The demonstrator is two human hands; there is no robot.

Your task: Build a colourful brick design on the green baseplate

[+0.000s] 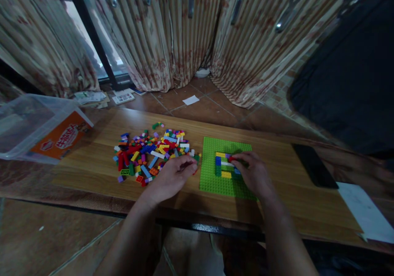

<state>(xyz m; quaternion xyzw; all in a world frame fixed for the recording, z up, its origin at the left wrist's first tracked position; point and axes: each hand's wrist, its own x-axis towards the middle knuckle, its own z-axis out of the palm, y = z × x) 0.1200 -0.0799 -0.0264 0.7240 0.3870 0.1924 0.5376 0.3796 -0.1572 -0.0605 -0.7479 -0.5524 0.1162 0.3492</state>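
Note:
My left hand (174, 176) is closed in a pinch at the right edge of a pile of loose building bricks (150, 152). A bit of a red building brick (195, 172) shows at its fingertips, mostly hidden. On the green baseplate (209, 181), bricks form a low outline with yellow (226, 174), blue (218, 161), white and green pieces. My right hand (254, 171) reaches over the outline's right side. Its thumb and fingers pinch a red brick (230, 159) at the upper part of the outline; whether that brick is pressed down I cannot tell. The hand covers the outline's right side.
A clear plastic box (33, 116) with an orange label stands at the wooden table's (101, 177) left end. A black phone (315, 165) and white paper (366, 210) lie at the right. Curtains (172, 33) hang behind, with papers on the tiled floor.

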